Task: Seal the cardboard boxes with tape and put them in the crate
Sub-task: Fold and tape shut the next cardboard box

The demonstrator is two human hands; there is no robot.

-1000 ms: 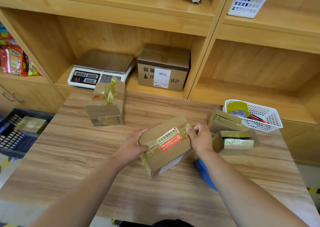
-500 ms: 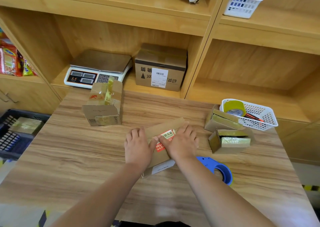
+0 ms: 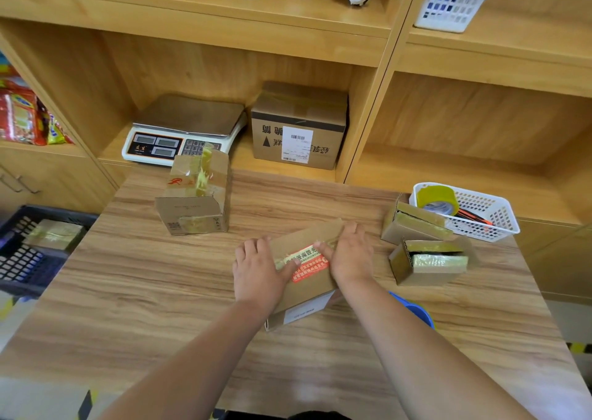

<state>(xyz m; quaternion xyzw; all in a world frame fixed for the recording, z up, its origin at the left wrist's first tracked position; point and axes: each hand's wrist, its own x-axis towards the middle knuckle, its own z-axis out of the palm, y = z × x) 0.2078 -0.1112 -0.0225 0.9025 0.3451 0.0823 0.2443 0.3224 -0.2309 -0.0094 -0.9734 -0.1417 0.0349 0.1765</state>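
Box [image 3: 304, 294] lies flat near the middle of the wooden surface [image 3: 153, 307], one corner toward the camera. Left hand [image 3: 256, 272] rests on the box's left end, fingers straight, thumb on the yellowish tape strip [image 3: 283, 260] that runs across the top. Right hand [image 3: 350, 256] lies flat on the right end, fingers extended, thumb touching the red sticker [image 3: 309, 267]. Neither hand grips anything; both press down, palms open.

Blue tape dispenser [image 3: 416, 310] sits just beside the right forearm, partly hidden by it. Taller taped box [image 3: 195, 202] stands at back left of the surface. On the right, rear small box [image 3: 413, 224] and front small box [image 3: 429, 262] sit beside a white basket [image 3: 493, 224] holding a yellow tape roll [image 3: 437, 197].

Dark crate [image 3: 19, 266] sits off the surface's left edge, lower down, with one taped parcel [image 3: 54, 234] inside.
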